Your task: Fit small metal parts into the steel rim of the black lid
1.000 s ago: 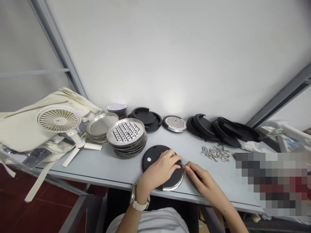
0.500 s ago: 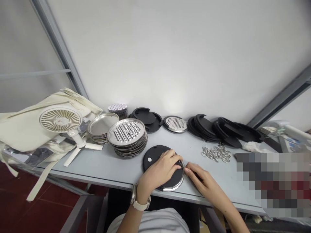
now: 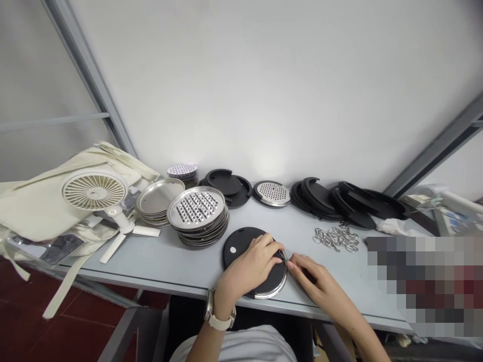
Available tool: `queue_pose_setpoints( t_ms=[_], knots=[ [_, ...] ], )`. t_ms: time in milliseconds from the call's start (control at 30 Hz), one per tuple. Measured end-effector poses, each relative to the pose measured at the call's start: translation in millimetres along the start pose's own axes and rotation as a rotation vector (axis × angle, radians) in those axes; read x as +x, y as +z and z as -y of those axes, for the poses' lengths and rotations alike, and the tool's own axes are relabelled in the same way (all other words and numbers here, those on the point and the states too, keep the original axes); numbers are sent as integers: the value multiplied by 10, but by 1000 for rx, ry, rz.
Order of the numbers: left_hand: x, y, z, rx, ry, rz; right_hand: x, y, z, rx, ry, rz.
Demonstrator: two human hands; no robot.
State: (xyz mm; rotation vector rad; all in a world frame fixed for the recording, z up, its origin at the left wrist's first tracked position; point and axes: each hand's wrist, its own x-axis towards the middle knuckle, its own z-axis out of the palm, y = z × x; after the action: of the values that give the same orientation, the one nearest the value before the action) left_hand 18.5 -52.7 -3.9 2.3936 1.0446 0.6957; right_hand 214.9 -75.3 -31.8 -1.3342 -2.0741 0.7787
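A round black disc with a white dot and a shiny metal rim along its near right side lies at the table's front edge. My left hand rests over it, fingers curled at its right edge and thumb close to a small metal clip. From the right, my right hand pinches the clip's outer end at the rim. How the clip sits in the disc is partly hidden by fingers. Beyond my right hand lies a loose pile of similar metal clips.
Left stand a stack of round metal graters, flat metal discs and a white fan by a cream bag. Along the wall are black round holders, a grater in a black holder and more black holders.
Both hands stay at the disc's right edge with almost the same grip. The view has shifted very slightly.
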Motion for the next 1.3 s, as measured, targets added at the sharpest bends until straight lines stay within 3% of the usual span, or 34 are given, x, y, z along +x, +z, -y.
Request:
queue_pose_setpoints(
  t_ms=[1300],
  knots=[
    [23,-27,12,-19,15,31,-8,1,-48,-1,2,21]
  ],
)
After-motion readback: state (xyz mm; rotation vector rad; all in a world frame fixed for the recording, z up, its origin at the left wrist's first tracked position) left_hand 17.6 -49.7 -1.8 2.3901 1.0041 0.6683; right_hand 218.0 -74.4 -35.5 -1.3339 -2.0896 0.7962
